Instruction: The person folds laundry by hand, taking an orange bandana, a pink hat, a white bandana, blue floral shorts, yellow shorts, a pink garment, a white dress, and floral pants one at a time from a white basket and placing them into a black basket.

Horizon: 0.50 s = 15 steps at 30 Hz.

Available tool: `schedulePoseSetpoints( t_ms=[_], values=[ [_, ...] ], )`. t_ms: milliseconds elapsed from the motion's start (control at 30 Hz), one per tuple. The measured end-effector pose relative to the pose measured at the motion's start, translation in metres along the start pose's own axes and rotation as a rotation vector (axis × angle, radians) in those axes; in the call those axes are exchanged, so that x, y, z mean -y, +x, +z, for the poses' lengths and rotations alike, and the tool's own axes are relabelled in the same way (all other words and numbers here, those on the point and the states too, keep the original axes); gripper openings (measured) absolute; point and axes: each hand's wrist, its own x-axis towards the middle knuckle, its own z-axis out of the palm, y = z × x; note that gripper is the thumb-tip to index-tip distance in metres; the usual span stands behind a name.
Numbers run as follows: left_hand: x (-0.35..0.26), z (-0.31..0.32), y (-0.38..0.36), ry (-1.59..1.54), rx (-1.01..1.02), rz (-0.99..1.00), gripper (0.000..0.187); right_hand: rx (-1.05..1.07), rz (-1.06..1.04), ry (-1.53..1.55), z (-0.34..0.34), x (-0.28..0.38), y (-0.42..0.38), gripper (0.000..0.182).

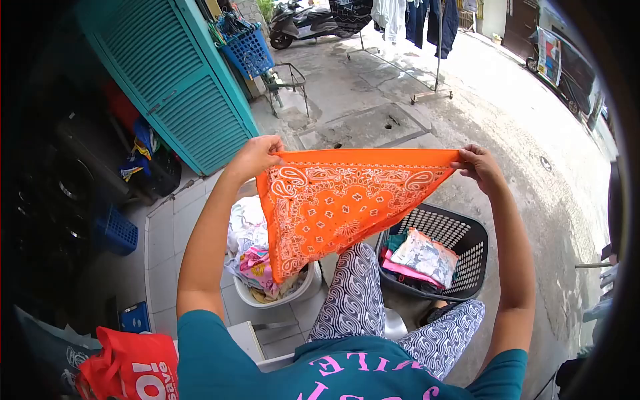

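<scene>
An orange bandana point(347, 207) with a white paisley print is stretched out in front of me. My left hand point(260, 155) pinches its upper left corner. At the upper right corner, my right hand point(481, 168) grips the cloth between thumb and fingers. The top edge is pulled nearly straight, while the lower part hangs down toward my knee. Below on the left, a white tub point(308, 287) holds a heap of crumpled clothes point(248, 230), partly behind the bandana. To the right stands a black laundry basket point(472, 257) with folded clothes point(427, 257) inside.
A teal louvred door point(167, 73) stands at the left, a blue basket of hangers point(248, 52) beside it. Clothes hang on a wheeled rack point(438, 60) farther off, near a parked scooter point(310, 25). A red bag point(130, 363) sits at lower left.
</scene>
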Motion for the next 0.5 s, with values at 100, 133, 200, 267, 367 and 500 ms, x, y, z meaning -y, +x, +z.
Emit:
schedulePoseSetpoints(
  t_ms=[100, 133, 200, 267, 367, 500],
  values=[
    [-0.059, -0.055, 0.016, 0.296, -0.602, 0.149, 0.021, -0.224, -0.529, 0.104, -0.017, 0.064, -0.005, 0.014],
    [-0.082, -0.072, 0.011, 0.305, -0.62, 0.16, 0.021, -0.382, -0.804, 0.102, -0.007, 0.096, -0.032, 0.014],
    [-0.122, -0.084, -0.009, 0.346, -1.226, 0.294, 0.03, -0.731, -1.284, 0.008, 0.008, 0.123, -0.093, 0.014],
    [-0.13, -0.046, -0.027, 0.144, -1.513, 0.483, 0.042, -1.049, -1.508, -0.232, 0.003, 0.095, -0.117, 0.014],
    [-0.073, 0.084, -0.015, 0.298, -0.514, 0.342, 0.025, -0.353, -0.663, -0.896, -0.029, -0.042, -0.089, 0.01],
    [-0.008, 0.16, -0.043, 0.271, 0.163, 0.327, 0.007, 0.341, 0.239, -0.527, -0.055, -0.135, -0.125, 0.011]
  ],
)
